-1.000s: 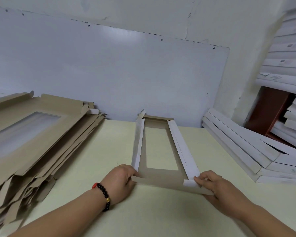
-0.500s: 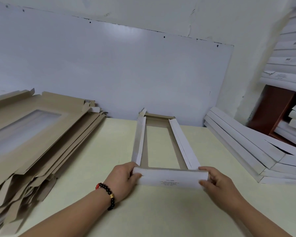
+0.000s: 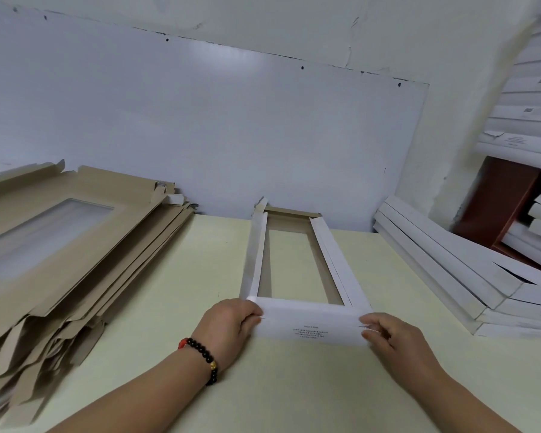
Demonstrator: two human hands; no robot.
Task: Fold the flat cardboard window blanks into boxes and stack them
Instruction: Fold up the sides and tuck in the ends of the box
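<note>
Left hand (image 3: 228,329) and right hand (image 3: 394,342) each pinch an end of the box's (image 3: 306,325) raised near flap. Blanks (image 3: 60,245) lie at 9 o'clock, a box stack (image 3: 450,270) at 3.

The pale table (image 3: 175,310) carries brown blanks (image 3: 75,245), a half-folded box (image 3: 294,260) and white boxes (image 3: 444,270).

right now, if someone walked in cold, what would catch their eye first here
First, the half-folded window box lying in the middle of the pale table, with the left hand and right hand gripping the two ends of its white near flap. Next, the big slumped pile of brown flat blanks on the left. Then the white folded boxes stacked on the right.
</note>
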